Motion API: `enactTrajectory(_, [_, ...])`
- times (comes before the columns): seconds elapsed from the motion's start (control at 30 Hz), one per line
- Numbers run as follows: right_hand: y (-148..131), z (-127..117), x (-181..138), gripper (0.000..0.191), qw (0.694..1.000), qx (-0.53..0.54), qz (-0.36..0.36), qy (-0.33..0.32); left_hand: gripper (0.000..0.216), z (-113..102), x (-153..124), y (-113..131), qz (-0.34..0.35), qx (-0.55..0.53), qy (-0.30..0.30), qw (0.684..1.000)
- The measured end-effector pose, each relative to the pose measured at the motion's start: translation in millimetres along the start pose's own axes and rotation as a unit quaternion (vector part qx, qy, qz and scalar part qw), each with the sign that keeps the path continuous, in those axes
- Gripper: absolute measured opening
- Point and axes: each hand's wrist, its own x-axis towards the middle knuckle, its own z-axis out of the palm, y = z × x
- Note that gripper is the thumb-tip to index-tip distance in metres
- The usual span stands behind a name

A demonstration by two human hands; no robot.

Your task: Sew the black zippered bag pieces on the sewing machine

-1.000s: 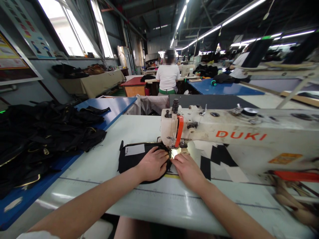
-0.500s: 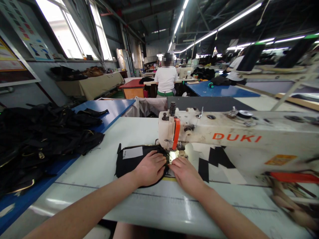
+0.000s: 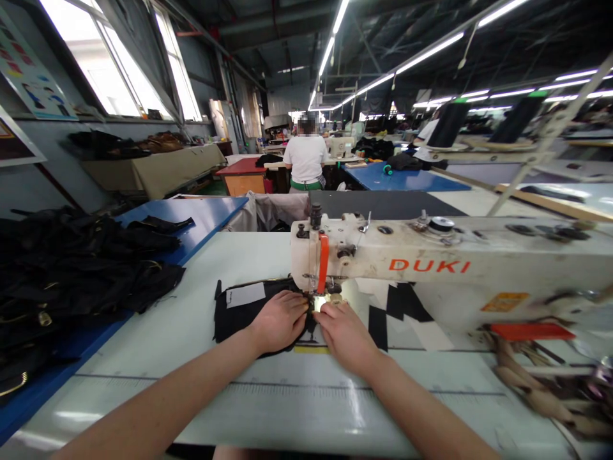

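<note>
Black and zip-edged, a flat fabric piece (image 3: pixel 234 324) is lying under the left hand (image 3: pixel 282 321), whose gently extended fingers are pressing its right end without gripping, probably to steady it, while the right hand (image 3: pixel 345 335) is bending its fingers beside that end, whether pinching anything one cannot tell. Just beyond both hands, a sewing machine (image 3: pixel 364 248) is lighting the fingertips, apparently for close work. Well left of the left hand, dark fabric (image 3: pixel 86 281) is lying heaped; far ahead, a person (image 3: pixel 305 161) is facing away.
</note>
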Motion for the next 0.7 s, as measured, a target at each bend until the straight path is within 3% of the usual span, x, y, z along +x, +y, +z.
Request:
enactTrajectory(0.33, [2, 3, -1, 0.019, 1.0, 0.021, -0.01, 0.001, 0.026, -2, -3, 0, -0.013, 0.001, 0.001, 1.0])
enactTrajectory(0.57, [-16, 1, -12, 0.024, 0.986, 0.129, -0.097, 0.038, 0.028, -33, -58, 35, -0.007, -0.023, -0.015, 1.0])
enactTrajectory(0.7, [-39, 8, -19, 0.028, 0.981, 0.127, -0.14, 0.052, 0.026, -61, -95, 55, -0.002, -0.013, 0.032, 0.999])
